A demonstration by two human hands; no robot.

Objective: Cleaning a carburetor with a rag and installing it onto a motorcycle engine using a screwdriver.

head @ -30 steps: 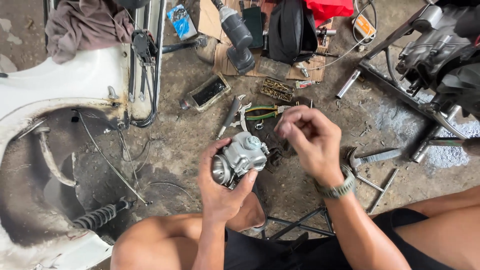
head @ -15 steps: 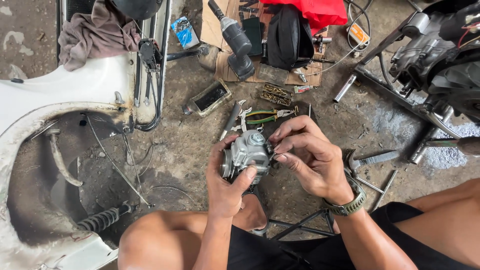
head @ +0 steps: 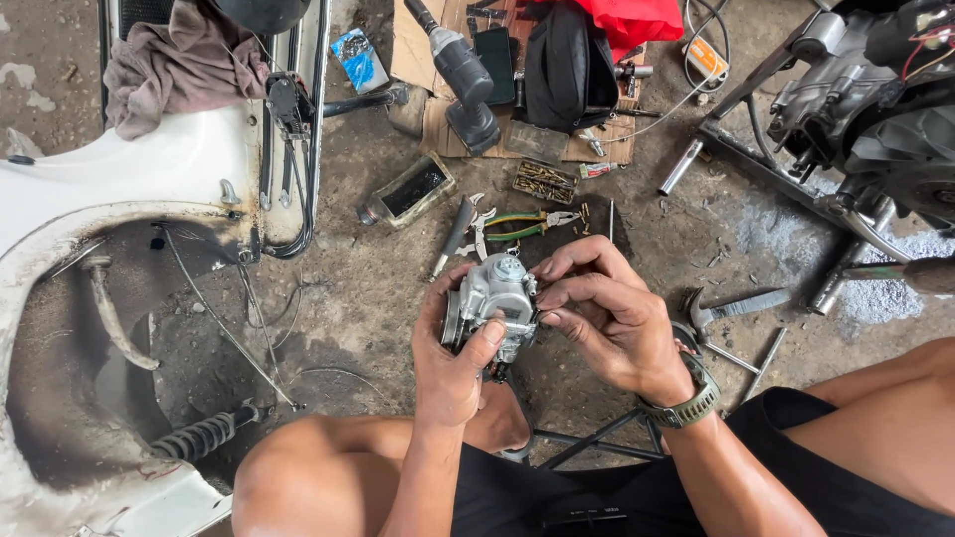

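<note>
White scooter body shell [head: 149, 179] fills the left of the view, lying on the concrete floor [head: 378, 288]; its hollow underside shows a coiled spring shock [head: 204, 436] and loose cables. Engine block [head: 865, 89] sits upper right, well apart from the hands. Between them, a cardboard sheet [head: 418, 60] carries a black bag [head: 565, 60], a red cloth [head: 637, 18] and a dark power tool [head: 463, 85]. Nearer the knees: a small tin tray [head: 410, 189], green-handled pliers [head: 522, 224], a box of small screws [head: 544, 182], a hammer head [head: 731, 306] just right of the wrist.

Carburetor [head: 494, 303], grey cast metal, is held above the floor in front of the person's knees, centre of view.

Left hand [head: 453, 373]: grip closed around the carburetor from below and from the left, thumb pressed on its near face, fingers wrapped behind the round bore end.

Right hand [head: 607, 318]: fingers curled in a closed pinch against the carburetor's right side, touching a small fitting there; what is pinched is too small to tell. Watch [head: 686, 403] on that wrist.

Key relation: the body lies directly left of the right-hand fingertips, touching. Its long axis runs roughly left to right, the round bore pointing left toward the shell, top cap away from the person. The left hand bears the weight; the right is the working one.
</note>
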